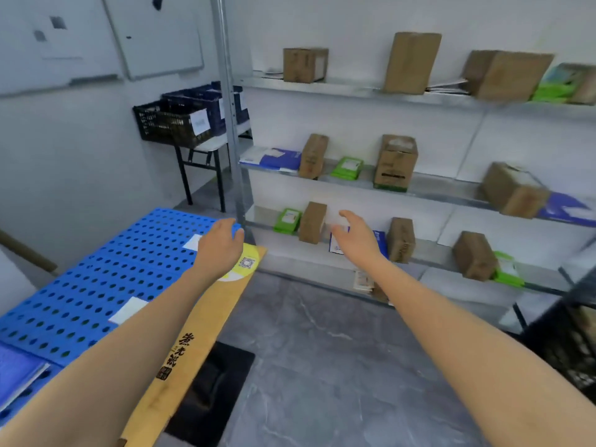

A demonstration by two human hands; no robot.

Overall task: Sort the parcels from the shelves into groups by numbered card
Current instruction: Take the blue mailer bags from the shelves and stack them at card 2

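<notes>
beyond the right hand (pixel 359 243) fingers (pixel 349 216) lies a blue parcel (pixel 381 243).

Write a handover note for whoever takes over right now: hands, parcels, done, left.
Hands: left hand open, empty, over the blue perforated board's far corner; right hand open, empty, reaching toward the blue mailer on the third shelf down.
Parcels: cardboard boxes and green packets sit on the shelves.
Board: two white cards, numbers unreadable; one blue parcel at its near edge, seemingly sorted.
Left: nearly everything.
</notes>
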